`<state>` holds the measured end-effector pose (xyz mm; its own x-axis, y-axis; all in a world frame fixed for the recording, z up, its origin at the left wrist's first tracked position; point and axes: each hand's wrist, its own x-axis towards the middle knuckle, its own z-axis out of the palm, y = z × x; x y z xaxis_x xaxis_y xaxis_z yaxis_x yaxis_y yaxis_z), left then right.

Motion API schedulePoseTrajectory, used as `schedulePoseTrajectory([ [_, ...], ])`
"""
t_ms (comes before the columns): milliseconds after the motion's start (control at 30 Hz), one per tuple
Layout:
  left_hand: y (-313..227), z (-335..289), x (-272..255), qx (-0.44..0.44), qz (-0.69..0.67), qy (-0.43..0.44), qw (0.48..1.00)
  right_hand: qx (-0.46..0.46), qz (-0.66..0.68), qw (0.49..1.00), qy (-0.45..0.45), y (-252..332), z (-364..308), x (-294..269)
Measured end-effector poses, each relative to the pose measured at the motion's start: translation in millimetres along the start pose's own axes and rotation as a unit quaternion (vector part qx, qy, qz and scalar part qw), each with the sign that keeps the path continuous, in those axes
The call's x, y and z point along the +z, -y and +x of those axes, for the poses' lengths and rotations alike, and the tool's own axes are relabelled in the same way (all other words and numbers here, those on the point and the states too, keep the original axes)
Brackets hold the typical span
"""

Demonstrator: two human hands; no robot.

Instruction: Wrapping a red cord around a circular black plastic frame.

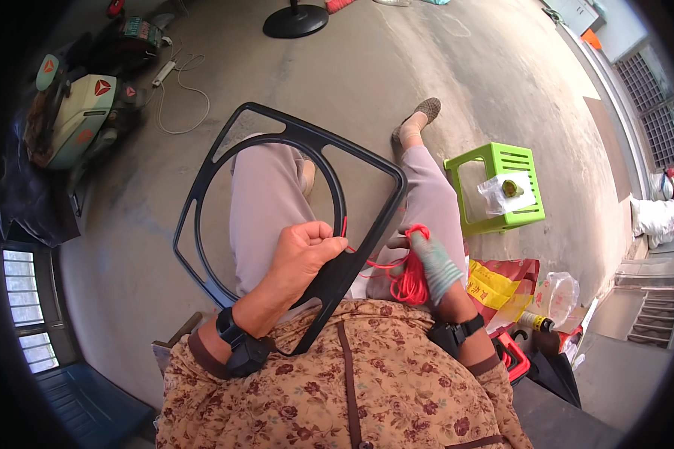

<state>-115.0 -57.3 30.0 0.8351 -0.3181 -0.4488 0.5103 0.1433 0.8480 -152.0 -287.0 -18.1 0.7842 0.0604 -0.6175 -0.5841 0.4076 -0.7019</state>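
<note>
A black frame point(337, 280), squarish outside with a large round opening, rests tilted across my lap. My left hand point(296, 258) is bare and closed in a pinch on a red cord at the rim of the ring. From there the cord runs over the frame's right side to a looped bundle of red cord point(409, 283). Wrapped around that bundle is my right hand point(436, 263), which wears a pale green and grey glove. Both wrists carry black straps with small black devices.
On the right stands a green plastic stool point(494, 161) with a clear bag and a small olive-coloured round object on top. Beside my right arm lie a red and yellow bag point(493, 286) and clear plastic. A scooter point(82, 112) and a white power strip point(164, 72) are far left.
</note>
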Motion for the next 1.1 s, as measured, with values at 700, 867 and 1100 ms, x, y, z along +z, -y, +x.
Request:
schedulePoseTrajectory([
  [700,43,10,13,-0.022,-0.172,0.05,0.984,0.144,0.326,0.862,0.362,10,76,75],
  [867,37,11,10,0.002,-0.119,0.107,0.987,0.108,0.396,0.808,0.423,8,58,79],
  [1100,36,5,-1,-0.027,-0.087,0.071,0.993,0.082,0.219,0.904,0.359,30,52,57],
])
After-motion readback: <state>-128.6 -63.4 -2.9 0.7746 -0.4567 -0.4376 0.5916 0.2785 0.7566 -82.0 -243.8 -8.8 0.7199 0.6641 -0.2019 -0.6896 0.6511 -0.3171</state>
